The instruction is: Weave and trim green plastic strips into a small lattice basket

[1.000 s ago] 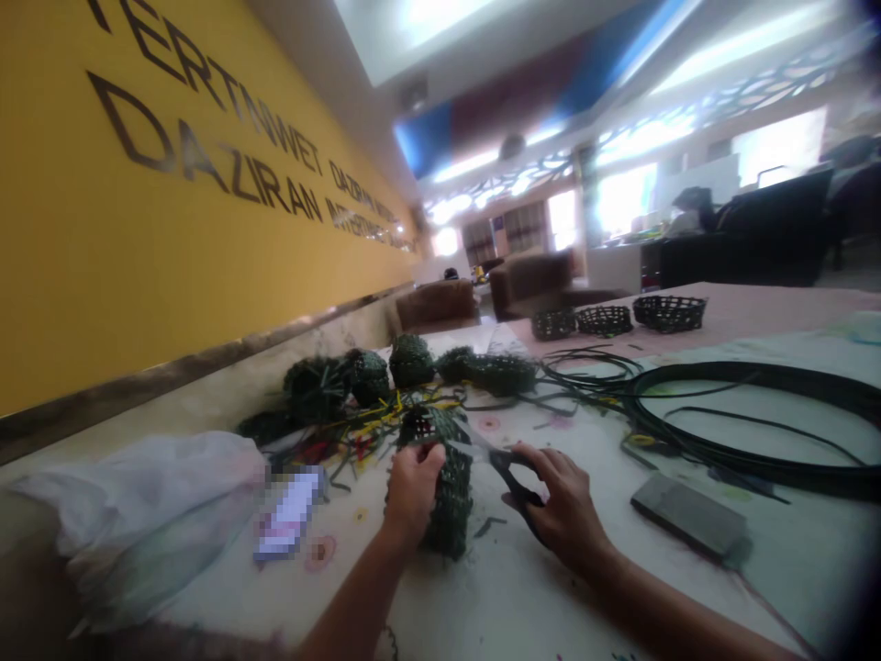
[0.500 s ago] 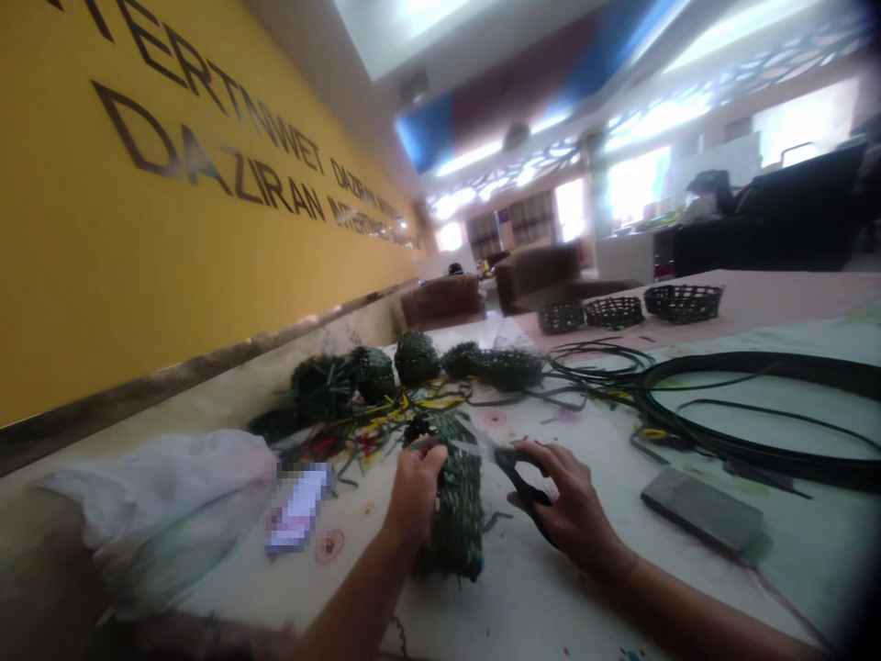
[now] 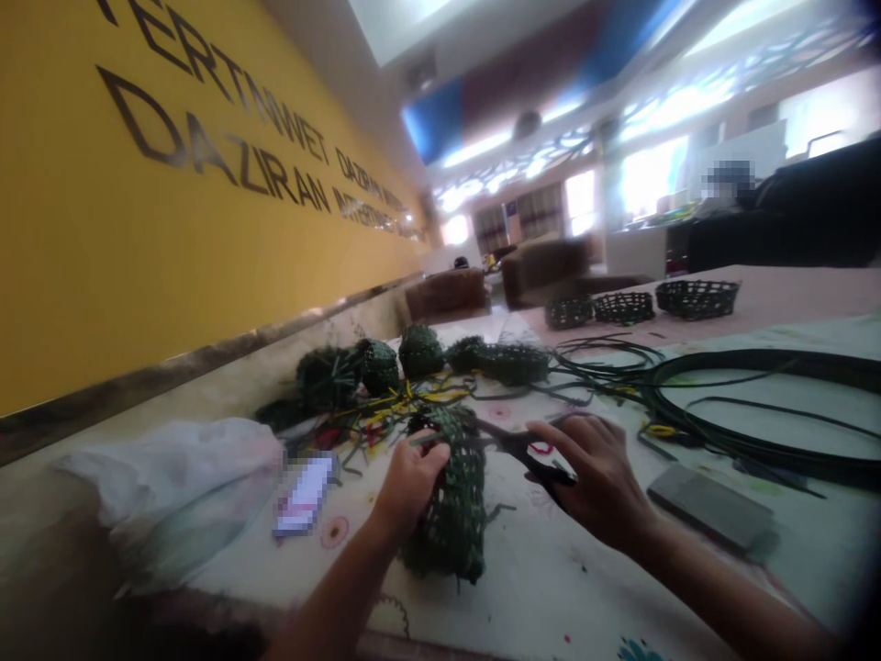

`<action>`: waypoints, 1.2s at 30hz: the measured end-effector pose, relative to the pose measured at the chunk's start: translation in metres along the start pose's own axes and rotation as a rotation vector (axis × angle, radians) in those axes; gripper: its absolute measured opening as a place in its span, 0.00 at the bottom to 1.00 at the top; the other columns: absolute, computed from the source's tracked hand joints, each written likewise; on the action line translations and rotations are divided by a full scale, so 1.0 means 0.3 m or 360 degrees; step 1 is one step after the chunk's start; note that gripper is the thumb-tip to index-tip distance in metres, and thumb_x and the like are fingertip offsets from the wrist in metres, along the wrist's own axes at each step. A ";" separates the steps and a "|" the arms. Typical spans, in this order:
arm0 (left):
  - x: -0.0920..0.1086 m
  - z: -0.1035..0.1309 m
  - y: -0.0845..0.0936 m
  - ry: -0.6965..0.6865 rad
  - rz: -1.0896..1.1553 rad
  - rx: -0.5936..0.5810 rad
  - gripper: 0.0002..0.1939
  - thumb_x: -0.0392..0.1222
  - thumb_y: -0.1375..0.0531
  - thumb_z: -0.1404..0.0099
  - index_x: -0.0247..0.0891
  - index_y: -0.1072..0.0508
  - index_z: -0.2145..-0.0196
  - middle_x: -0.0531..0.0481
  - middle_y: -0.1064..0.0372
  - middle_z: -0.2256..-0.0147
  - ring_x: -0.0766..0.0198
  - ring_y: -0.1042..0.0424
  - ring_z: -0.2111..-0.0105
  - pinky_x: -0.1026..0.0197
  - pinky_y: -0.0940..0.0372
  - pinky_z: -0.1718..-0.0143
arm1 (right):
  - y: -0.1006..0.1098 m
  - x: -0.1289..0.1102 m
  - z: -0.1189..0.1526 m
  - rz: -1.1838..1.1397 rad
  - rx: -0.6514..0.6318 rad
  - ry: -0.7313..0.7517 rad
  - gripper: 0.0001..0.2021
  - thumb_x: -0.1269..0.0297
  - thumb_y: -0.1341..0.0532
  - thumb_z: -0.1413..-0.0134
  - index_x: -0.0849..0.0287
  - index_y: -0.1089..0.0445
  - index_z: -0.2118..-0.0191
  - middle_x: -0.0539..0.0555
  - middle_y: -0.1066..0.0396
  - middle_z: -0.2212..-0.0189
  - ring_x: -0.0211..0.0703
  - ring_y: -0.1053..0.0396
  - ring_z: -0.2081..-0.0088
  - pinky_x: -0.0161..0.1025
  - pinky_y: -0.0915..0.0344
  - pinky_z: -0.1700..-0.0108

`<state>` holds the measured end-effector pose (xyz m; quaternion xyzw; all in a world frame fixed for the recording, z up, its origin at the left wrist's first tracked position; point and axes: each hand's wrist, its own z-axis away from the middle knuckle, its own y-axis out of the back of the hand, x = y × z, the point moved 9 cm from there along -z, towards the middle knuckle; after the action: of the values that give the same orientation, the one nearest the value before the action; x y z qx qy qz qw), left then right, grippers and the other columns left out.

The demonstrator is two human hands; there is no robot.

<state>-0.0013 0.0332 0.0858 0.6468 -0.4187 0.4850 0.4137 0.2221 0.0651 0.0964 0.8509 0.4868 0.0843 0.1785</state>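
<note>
A dark green woven basket (image 3: pixel 458 514) lies on the patterned tablecloth in front of me. My left hand (image 3: pixel 413 477) grips its left upper side, with thumb and fingers closed near a green strip end. Black-handled scissors (image 3: pixel 513 444) are in my right hand (image 3: pixel 596 473), with fingers through the handles. The scissor blades point left toward the basket's upper edge, and their tips are blurred there. Behind the basket lies a pile of yellow, red and green strips (image 3: pixel 385 408).
Several green woven pieces (image 3: pixel 419 352) stand behind the strips. Open baskets (image 3: pixel 696 299) sit farther back. At right are a large coil of green strip (image 3: pixel 763 450) and a grey block (image 3: pixel 712 507). A white plastic bag (image 3: pixel 172 496) and a blurred-out phone-sized item (image 3: pixel 305 494) lie left.
My right hand has moved slightly right and up with the scissors, which have turned a little. The view has shifted slightly. My left hand keeps its grip on the basket.
</note>
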 end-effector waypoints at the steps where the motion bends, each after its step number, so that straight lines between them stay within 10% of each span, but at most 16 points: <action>1: 0.002 0.002 0.000 0.0016 -0.0006 -0.0004 0.08 0.43 0.38 0.44 0.35 0.32 0.73 0.56 0.39 0.78 0.71 0.41 0.78 0.68 0.45 0.76 | 0.011 -0.002 -0.007 0.0031 0.0013 0.0032 0.20 0.62 0.37 0.42 0.56 0.36 0.45 0.55 0.34 0.66 0.52 0.37 0.62 0.48 0.46 0.57; 19: -0.039 0.043 -0.024 0.0281 0.0514 0.0214 0.10 0.42 0.36 0.52 0.35 0.34 0.77 0.57 0.40 0.84 0.71 0.41 0.84 0.66 0.44 0.82 | -0.041 -0.038 0.074 -0.0003 0.0038 -0.0316 0.19 0.59 0.38 0.41 0.56 0.35 0.46 0.56 0.33 0.64 0.54 0.35 0.61 0.47 0.45 0.58; 36: -0.018 0.040 0.011 0.0098 0.0165 0.0150 0.10 0.44 0.37 0.46 0.35 0.32 0.73 0.56 0.37 0.79 0.71 0.40 0.80 0.67 0.44 0.78 | 0.001 -0.063 0.061 0.0022 0.0106 -0.0245 0.18 0.62 0.38 0.41 0.55 0.36 0.45 0.55 0.33 0.66 0.53 0.35 0.61 0.47 0.45 0.57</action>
<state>-0.0019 0.0218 0.0787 0.6278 -0.4154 0.5445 0.3698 0.2185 0.0448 0.0801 0.8637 0.4682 0.0035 0.1865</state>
